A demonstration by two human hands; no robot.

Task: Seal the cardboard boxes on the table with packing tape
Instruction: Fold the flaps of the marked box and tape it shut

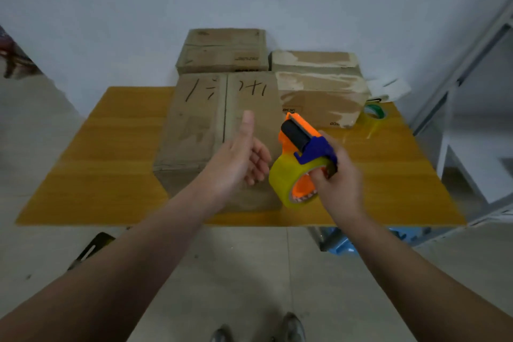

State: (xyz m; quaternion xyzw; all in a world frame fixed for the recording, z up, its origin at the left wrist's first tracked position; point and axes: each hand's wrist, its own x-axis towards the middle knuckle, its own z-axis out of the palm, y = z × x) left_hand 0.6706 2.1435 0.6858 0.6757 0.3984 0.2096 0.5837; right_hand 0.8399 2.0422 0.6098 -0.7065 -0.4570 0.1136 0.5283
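The right hand [337, 183] grips a tape dispenser [301, 159] with a yellowish roll, held above the tabletop [111, 164] just right of the nearest cardboard box [219, 130]. The left hand [238, 158] hovers empty over that box, fingers loosely curled, thumb up.

right hand [337, 183] grips tape gun [302, 158], roll yellowish, raised just right of near box [219, 130] | left hand [238, 158] open, thumb up, over that box, touching nothing | box flaps shut, seam bare, black marks on top | three more boxes [319, 91] behind | spare roll [374, 114] far right | table [111, 161] wood
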